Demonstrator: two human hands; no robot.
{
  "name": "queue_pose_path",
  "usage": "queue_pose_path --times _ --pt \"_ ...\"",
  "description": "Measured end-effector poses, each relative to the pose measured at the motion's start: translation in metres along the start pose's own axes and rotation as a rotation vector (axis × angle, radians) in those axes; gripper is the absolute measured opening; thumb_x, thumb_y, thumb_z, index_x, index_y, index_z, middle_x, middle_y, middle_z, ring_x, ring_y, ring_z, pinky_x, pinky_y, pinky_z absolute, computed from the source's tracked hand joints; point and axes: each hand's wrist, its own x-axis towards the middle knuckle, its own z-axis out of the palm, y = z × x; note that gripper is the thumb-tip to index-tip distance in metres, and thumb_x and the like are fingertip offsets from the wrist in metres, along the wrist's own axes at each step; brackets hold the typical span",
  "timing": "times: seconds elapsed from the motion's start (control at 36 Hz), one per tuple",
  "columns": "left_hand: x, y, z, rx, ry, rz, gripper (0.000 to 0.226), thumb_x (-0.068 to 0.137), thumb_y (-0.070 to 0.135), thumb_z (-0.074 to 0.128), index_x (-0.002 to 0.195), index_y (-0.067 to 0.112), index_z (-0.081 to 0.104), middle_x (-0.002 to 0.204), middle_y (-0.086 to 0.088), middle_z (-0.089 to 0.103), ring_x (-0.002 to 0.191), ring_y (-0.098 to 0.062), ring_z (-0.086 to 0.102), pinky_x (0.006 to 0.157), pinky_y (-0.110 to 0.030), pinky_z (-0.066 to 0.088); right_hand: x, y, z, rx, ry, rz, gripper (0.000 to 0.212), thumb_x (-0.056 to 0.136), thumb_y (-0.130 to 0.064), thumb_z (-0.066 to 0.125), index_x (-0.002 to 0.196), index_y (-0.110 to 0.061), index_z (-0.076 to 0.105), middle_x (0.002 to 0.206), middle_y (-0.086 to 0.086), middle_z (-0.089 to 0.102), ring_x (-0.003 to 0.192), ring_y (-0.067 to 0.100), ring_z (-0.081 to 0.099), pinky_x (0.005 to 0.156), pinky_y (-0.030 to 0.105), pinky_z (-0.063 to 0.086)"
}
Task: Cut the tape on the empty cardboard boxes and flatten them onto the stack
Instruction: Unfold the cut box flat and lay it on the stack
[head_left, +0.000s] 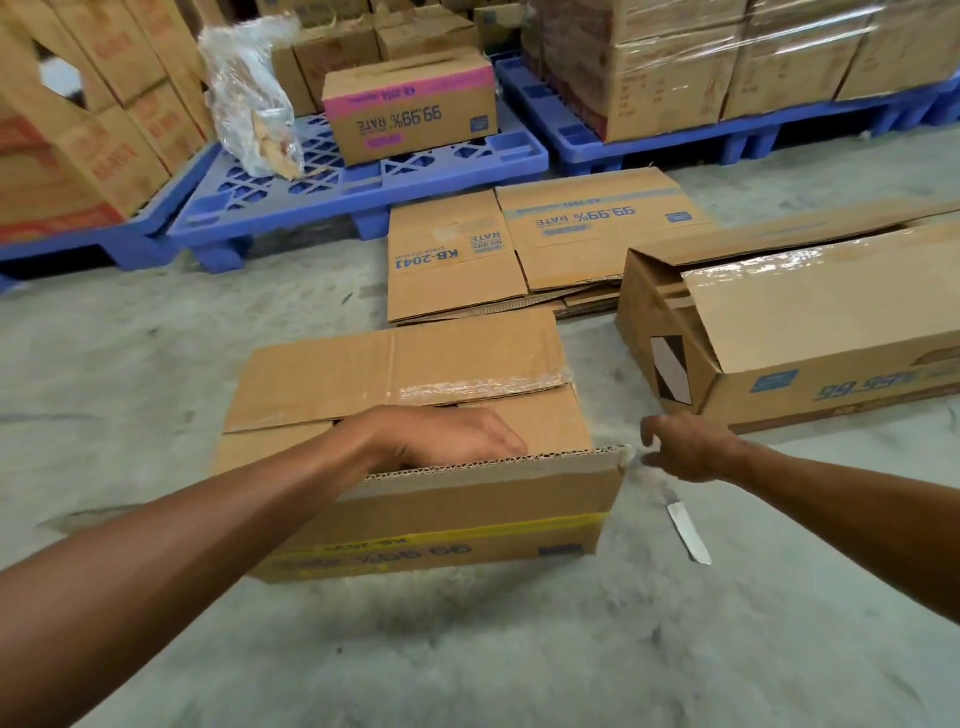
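Reaching inside the open brown cardboard box (493, 499) to steady it, the left hand (447, 431) hides its grip; the right hand (691, 452) clamps a steel-bladed knife (688, 532).

bare floor (156, 338) lies wide open to the left of the near box (441, 519) and in front of it. on its right a narrow strip of floor runs between it and the long box (779, 353); the right hand (685, 449) and its knife (688, 530), blade down, hang in that gap. behind, past the box's far flap (395, 374), the flat stack (519, 249) lies low. loaded blue pallets (363, 176) wall off the back. the left hand (447, 436) reaches into the near box's open top.
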Motion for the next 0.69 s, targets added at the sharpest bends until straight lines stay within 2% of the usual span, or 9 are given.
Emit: queue_pose_path --times 0.06,0.14,0.25,0.31,0.36,0.44,0.53,0.64,0.69 --pt "-0.008 -0.021 0.008 0.066 0.025 -0.037 0.027 0.104 0.012 0.049 0.080 0.006 0.059 0.060 0.016 0.051 0.053 0.002 0.041 0.061 -0.025 0.037 0.006 -0.011 -0.019 0.135 0.122 -0.023 0.021 0.100 -0.037 0.056 0.113 -0.021 0.059 0.105 0.003 0.066 0.080 0.014 0.061 0.069 0.029 0.050" --pt "-0.007 -0.040 0.027 0.165 0.129 -0.093 0.030 0.099 0.034 0.059 0.071 0.024 0.056 0.057 0.018 0.049 0.050 0.003 0.039 0.057 -0.020 0.034 0.008 -0.031 -0.049 0.290 0.319 -0.074 0.017 0.102 -0.037 0.052 0.105 -0.022 0.060 0.098 0.001 0.066 0.077 0.013 0.062 0.066 0.032 0.051" --pt "0.005 -0.059 0.063 0.111 0.371 -0.092 0.026 0.093 0.038 0.063 0.070 0.028 0.059 0.086 0.014 0.070 0.081 -0.002 0.063 0.076 -0.027 0.051 0.008 -0.068 -0.078 0.315 0.585 -0.205 0.021 0.100 -0.037 0.054 0.109 -0.018 0.060 0.112 0.001 0.058 0.082 0.014 0.060 0.069 0.032 0.051" --pt "0.008 -0.068 0.078 0.135 0.523 -0.059 0.022 0.092 0.036 0.061 0.072 0.026 0.059 0.090 0.013 0.068 0.087 -0.008 0.063 0.080 -0.031 0.051 0.008 -0.089 -0.087 0.302 0.578 -0.313 0.033 0.098 -0.043 0.057 0.120 -0.018 0.057 0.124 0.003 0.049 0.096 0.017 0.058 0.079 0.037 0.053" --pt "0.009 -0.078 0.085 0.196 0.711 -0.015 0.020 0.091 0.031 0.058 0.073 0.024 0.057 0.080 0.013 0.061 0.076 -0.004 0.056 0.071 -0.029 0.043 0.010 -0.110 -0.092 0.195 0.516 -0.417 0.050 0.093 -0.053 0.061 0.131 -0.022 0.052 0.138 0.005 0.042 0.119 0.022 0.050 0.097 0.044 0.049" --pt "0.007 -0.093 0.079 0.267 0.954 -0.009 0.025 0.092 0.029 0.053 0.068 0.027 0.045 0.068 0.010 0.049 0.068 -0.005 0.048 0.069 -0.026 0.032 0.017 -0.138 -0.091 -0.054 0.364 -0.435 0.080 0.082 -0.075 0.056 0.148 -0.033 0.034 0.158 0.003 0.022 0.145 0.029 0.025 0.113 0.061 0.030" --pt "0.002 -0.108 0.059 0.341 1.043 -0.147 0.031 0.098 0.032 0.049 0.068 0.030 0.038 0.071 0.011 0.047 0.072 -0.005 0.046 0.075 -0.028 0.036 0.028 -0.153 -0.086 -0.248 0.268 -0.388 0.095 0.077 -0.086 0.046 0.155 -0.040 0.015 0.167 -0.002 0.003 0.154 0.030 0.004 0.114 0.074 0.010" --pt "-0.004 -0.141 0.040 0.297 1.006 -0.408 0.022 0.098 0.026 0.049 0.077 0.020 0.053 0.086 0.002 0.058 0.088 -0.023 0.063 0.077 -0.036 0.051 0.039 -0.158 -0.099 -0.285 0.238 -0.380 0.085 0.088 -0.068 0.055 0.156 -0.038 0.015 0.164 0.004 0.024 0.148 0.028 0.030 0.116 0.071 0.009" --pt "-0.004 -0.152 0.040 0.305 0.936 -0.458 0.019 0.098 0.023 0.051 0.085 0.015 0.062 0.099 -0.002 0.060 0.102 -0.025 0.064 0.084 -0.035 0.051 0.041 -0.159 -0.117 -0.313 0.214 -0.404 0.073 0.091 -0.062 0.057 0.152 -0.036 0.028 0.152 0.004 0.045 0.135 0.025 0.048 0.116 0.060 0.022"
